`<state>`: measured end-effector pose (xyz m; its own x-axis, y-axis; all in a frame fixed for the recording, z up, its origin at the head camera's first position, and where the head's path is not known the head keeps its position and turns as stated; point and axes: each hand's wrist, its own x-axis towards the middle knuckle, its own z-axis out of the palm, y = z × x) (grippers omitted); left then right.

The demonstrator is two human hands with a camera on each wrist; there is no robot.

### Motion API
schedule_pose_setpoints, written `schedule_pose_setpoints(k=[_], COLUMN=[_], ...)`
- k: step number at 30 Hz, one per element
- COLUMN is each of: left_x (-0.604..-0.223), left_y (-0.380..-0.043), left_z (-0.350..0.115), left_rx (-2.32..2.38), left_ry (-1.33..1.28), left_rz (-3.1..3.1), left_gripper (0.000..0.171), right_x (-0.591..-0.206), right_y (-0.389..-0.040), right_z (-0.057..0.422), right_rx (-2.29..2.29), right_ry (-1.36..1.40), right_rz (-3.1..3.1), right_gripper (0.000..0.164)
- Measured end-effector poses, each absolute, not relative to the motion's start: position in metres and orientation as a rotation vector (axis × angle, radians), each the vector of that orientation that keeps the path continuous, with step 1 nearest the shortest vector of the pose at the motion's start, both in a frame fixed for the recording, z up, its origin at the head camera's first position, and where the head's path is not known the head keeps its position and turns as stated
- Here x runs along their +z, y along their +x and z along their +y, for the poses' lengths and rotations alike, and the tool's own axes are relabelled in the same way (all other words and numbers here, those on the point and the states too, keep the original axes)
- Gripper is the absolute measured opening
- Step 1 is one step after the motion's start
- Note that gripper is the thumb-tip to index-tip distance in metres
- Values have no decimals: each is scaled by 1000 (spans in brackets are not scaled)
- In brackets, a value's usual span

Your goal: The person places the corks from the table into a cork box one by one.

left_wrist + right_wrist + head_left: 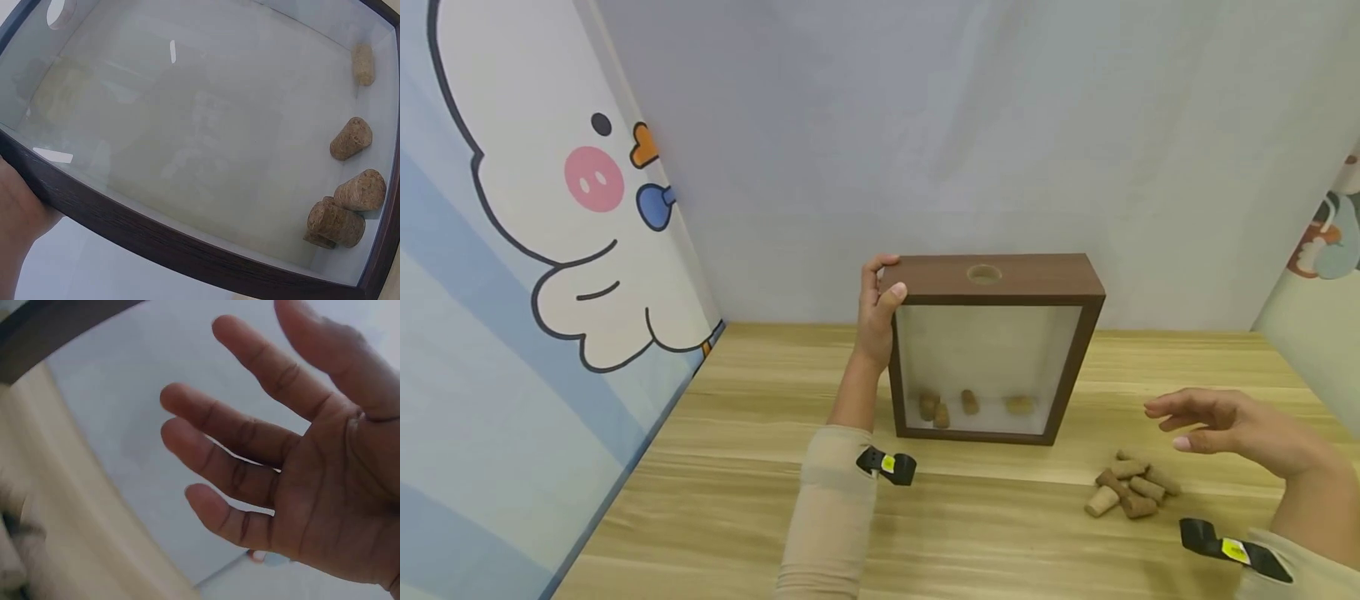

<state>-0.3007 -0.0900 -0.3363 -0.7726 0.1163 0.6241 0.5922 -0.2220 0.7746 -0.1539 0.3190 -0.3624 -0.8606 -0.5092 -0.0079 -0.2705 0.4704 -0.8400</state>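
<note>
A brown-framed display box (917,282) with a clear front and a round hole (984,274) in its top stands upright on the table. My left hand (877,321) grips its upper left corner, thumb on the front edge and fingers at the top and back. Several corks (350,139) lie along the bottom inside the box. To the right of the box, a pile of loose corks (1138,490) rests on the table. Above and to the right of that pile hovers my right hand (1232,429), its fingers spread and slightly bent (250,431), with nothing in it.
The wood-grain table (730,492) runs back to a pale curtain (820,150). A cartoon-printed cloth (512,275) hangs at the left, and another printed panel (1326,308) is at the right. Black wrist mounts (887,465) sit on both sleeves.
</note>
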Motion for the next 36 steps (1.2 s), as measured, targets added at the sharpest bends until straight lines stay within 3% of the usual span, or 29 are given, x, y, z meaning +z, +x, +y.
schedule_pose_setpoints(k=[5, 19, 29, 36], left_x=[-337, -337, -339, -340], left_y=[-301, -300, -301, -300], left_z=[-90, -90, -90, -91], left_rx=[-2063, -2046, -2048, -2050], left_ry=[-857, -826, -824, -833], left_rz=[-1700, -1732, -1737, -1736], left_gripper=[62, 62, 62, 62], right_x=[-384, -432, -437, -433], right_y=[-153, -156, -159, -151], right_z=[335, 352, 348, 351], right_rx=[-1334, -1381, -1319, -1336], right_ry=[-463, -318, -337, -279], right_rz=[2366, 2163, 2248, 2268], right_gripper=[44, 46, 30, 37])
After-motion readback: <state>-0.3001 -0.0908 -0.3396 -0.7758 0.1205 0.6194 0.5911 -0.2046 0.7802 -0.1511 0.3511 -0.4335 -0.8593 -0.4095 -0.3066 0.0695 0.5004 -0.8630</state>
